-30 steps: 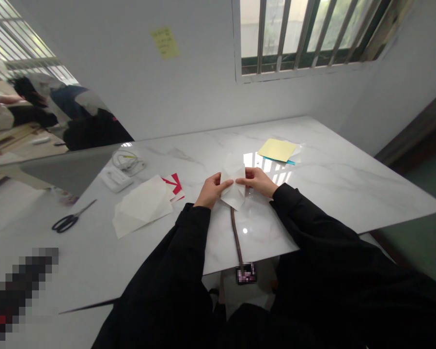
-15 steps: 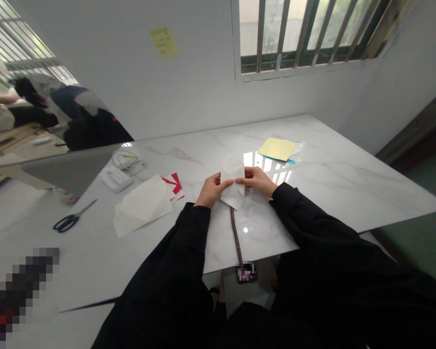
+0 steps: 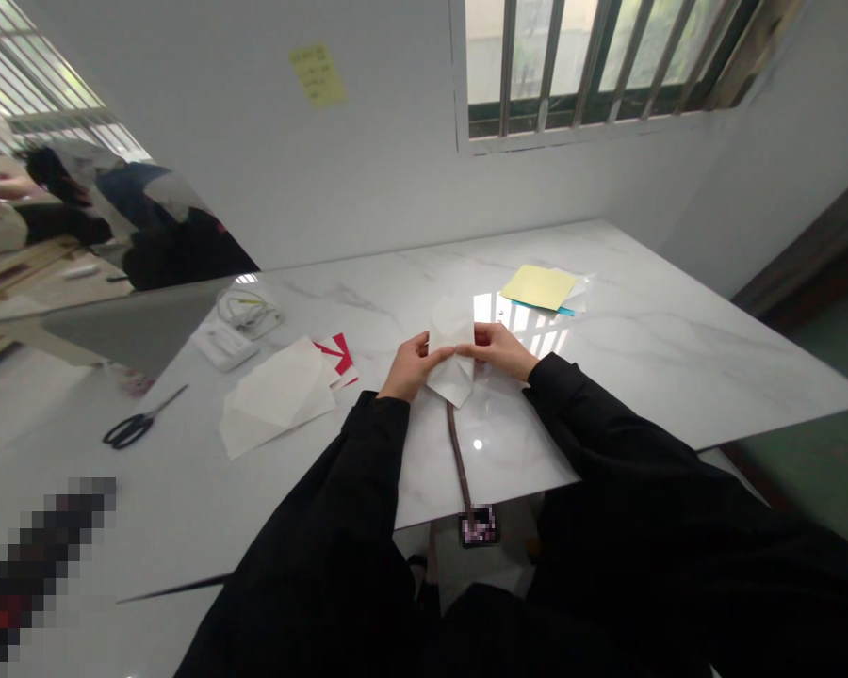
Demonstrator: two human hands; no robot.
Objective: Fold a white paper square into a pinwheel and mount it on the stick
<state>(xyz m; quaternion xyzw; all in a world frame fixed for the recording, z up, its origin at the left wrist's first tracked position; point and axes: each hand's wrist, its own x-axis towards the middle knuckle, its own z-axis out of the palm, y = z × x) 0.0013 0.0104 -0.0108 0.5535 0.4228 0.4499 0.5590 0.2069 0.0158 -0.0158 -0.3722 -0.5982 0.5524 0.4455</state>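
Observation:
A folded sheet of white paper (image 3: 454, 381) is held upright between both hands over the marble-patterned table. My left hand (image 3: 411, 365) pinches its left side, thumb laid across the front and fingers partly behind. From the other side my right hand (image 3: 500, 349) grips it the same way, and the two thumb tips meet near the paper's middle. The lower part of the paper comes to a point. Below that point a thin brown strip or cord (image 3: 459, 452) runs down towards the table's front edge; its upper end is hidden by the paper.
Left of my hands lie white sheets (image 3: 279, 395), red-and-white paper pieces (image 3: 337, 356), a white box with a cable (image 3: 224, 347) and black-handled scissors (image 3: 131, 430). Yellow paper (image 3: 538, 287) rests at the back right on a blue piece. Another person (image 3: 148, 217) is at far left.
The view has shifted very slightly. Both hands keep their hold on the paper, with almost no movement.

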